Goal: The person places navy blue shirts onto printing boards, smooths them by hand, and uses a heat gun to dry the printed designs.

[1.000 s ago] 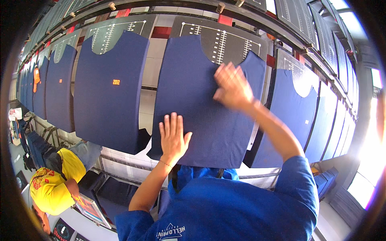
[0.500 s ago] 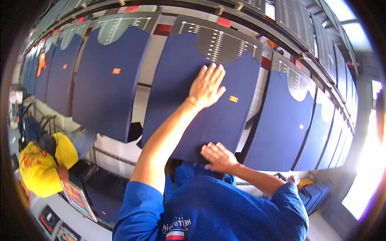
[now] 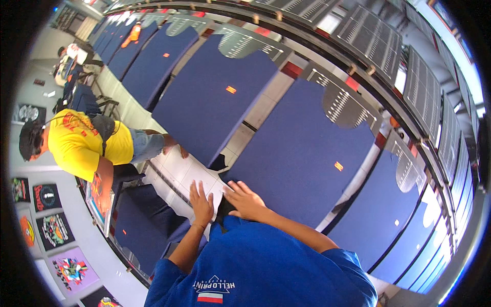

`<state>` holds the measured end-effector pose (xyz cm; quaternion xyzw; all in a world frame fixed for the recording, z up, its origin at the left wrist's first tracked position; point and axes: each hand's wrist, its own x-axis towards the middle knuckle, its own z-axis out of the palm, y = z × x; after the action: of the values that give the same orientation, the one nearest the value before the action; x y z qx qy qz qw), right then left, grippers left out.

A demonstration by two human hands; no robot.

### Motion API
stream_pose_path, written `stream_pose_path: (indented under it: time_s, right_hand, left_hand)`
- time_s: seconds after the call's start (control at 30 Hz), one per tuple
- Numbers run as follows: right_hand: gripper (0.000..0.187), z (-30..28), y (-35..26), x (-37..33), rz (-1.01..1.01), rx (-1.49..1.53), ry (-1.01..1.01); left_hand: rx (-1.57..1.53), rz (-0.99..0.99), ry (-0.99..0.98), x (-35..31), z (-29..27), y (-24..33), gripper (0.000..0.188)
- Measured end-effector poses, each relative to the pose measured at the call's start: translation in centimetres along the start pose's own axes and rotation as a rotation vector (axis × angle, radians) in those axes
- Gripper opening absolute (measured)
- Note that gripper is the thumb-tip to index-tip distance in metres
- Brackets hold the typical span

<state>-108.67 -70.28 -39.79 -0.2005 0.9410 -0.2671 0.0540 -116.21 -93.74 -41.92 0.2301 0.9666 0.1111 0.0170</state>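
A dark blue shirt panel with a small orange print lies flat on a dark board in front of me. At the neckline the board's white-ruled end shows bare. My right hand rests at the panel's lower left corner, fingers stretched out, with nothing held. Beside it, just off the panel's edge and above the pale floor, my left hand is raised with its fingers apart and holds nothing. Another blue panel with an orange print lies on the board to the left.
More boards with blue panels run to both sides. A dark rail passes behind them, with ruled boards beyond. At left a person in a yellow shirt leans over a framed screen. Printed pictures lie lower left.
Both hands have left the panel's middle and lower edge and come together at its lower left corner. The view has turned left. The person in yellow shows more fully.
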Motion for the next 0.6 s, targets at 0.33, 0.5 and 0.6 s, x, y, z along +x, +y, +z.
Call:
stream_pose_path:
  time_s: [0.33, 0.5, 0.6]
  right_hand:
    - [0.092, 0.3, 2.5, 14.7, 0.878, 1.409, 0.427]
    - [0.079, 2.5, 4.4, 19.9, 1.164, 1.657, 0.749]
    - [0.076, 5.4, 4.7, 20.1, 0.988, 1.983, 0.651]
  left_hand:
    - [-0.496, -0.161, 0.368, 30.0, -3.8, -19.4, 0.040]
    - [-1.128, -0.274, 0.123, 44.4, -1.6, -29.0, 0.058]
    - [-1.494, -0.474, -0.247, 46.2, -0.4, -30.1, 0.083]
